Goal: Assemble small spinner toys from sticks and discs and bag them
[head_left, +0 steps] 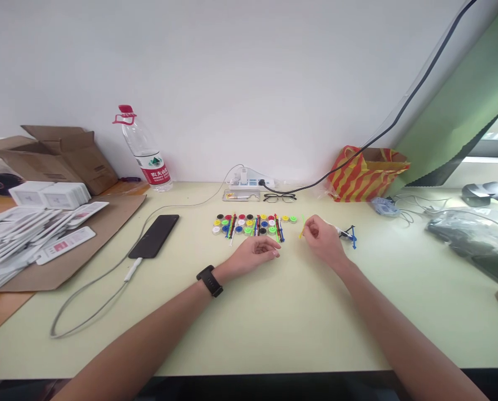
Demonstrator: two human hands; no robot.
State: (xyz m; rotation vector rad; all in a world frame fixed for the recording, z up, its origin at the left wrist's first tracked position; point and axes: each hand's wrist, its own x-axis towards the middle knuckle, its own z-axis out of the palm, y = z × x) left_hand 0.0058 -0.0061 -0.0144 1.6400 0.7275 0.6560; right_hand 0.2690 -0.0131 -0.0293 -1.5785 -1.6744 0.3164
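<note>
My right hand (324, 239) is closed, pinching a thin yellow stick (301, 234) between thumb and fingertips; a light green tip shows just above them. My left hand (254, 256), with a black watch on its wrist, hovers palm inward with fingers loosely curled and apart, holding nothing. Just beyond it, small round discs (240, 229) in several colours lie in rows. Between them are bundles of thin coloured sticks (279, 229). Beside my right hand lie a few blue, black and white sticks (354, 238), partly hidden by the hand.
Eyeglasses (279, 197), a clear case (241, 196) and a power strip (252, 182) lie near the wall. A phone (154, 236) with its cable, a water bottle (148, 150) and stacked white tags (15, 239) are left. A striped bag (361, 181) stands at right.
</note>
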